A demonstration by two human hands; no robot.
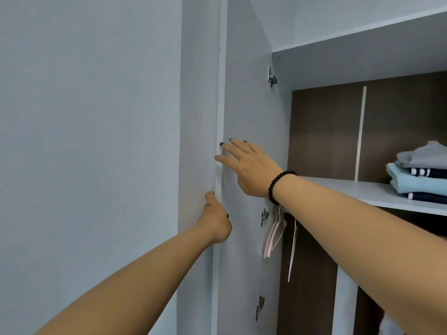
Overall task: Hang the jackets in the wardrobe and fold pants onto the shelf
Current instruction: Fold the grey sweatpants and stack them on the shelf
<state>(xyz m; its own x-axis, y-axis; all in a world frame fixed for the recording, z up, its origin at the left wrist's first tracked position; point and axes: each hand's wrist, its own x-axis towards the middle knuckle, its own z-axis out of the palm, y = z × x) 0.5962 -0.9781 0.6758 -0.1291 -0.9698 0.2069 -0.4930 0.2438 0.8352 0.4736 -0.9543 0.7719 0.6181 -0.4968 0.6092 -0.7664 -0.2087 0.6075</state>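
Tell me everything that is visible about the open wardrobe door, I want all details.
The wardrobe door is a tall, flat, pale grey panel, seemingly laminated board. It stands swung open, its inner face towards the camera, with three metal hinges along its right edge. The right hand lies on that face with straight fingers reaching the free left edge. The left hand touches the same edge lower down, fingers curled; its grip is hidden.

- My left hand (215, 222): bare, no ring or band that I can see; one nail shows dark red polish.
- My left forearm: bare, no sleeve in view.
- My right hand (249, 169): bare, nails painted dark.
- My right wrist: one bracelet (278, 186) of round, glossy black beads.
- My right forearm: bare, sleeveless.
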